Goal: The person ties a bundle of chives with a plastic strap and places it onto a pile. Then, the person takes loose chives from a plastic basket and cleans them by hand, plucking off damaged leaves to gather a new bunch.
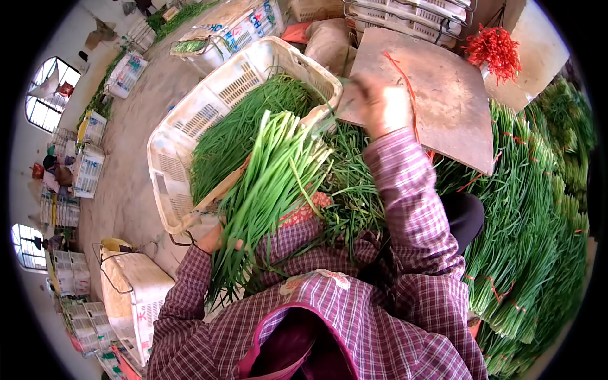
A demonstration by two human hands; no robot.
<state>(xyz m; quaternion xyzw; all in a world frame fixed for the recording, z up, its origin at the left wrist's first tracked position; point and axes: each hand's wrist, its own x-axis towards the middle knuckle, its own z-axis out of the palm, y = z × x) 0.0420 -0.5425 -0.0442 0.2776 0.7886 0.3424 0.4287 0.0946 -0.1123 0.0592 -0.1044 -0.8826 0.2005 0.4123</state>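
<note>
My left hand [210,240], partly hidden under the leaves, is closed around a bunch of garlic chives [269,168], pale stem ends pointing up and away. The bunch lies across the near side of a white plastic crate [166,136] with more garlic chives [244,117] inside. My right hand [386,107] is raised beside the crate, over the left edge of a flat board [446,107]. Motion smears its fingers, so their grip is unclear. Loose, tangled leaves [351,168] lie over my lap below it.
A red tie [405,79] rests on the board, and a cluster of red ties [494,54] hangs behind it. Tied chive bundles [525,247] are piled at my right. Another crate [136,294] stands at my left. A person [58,172] is at the far left among crates.
</note>
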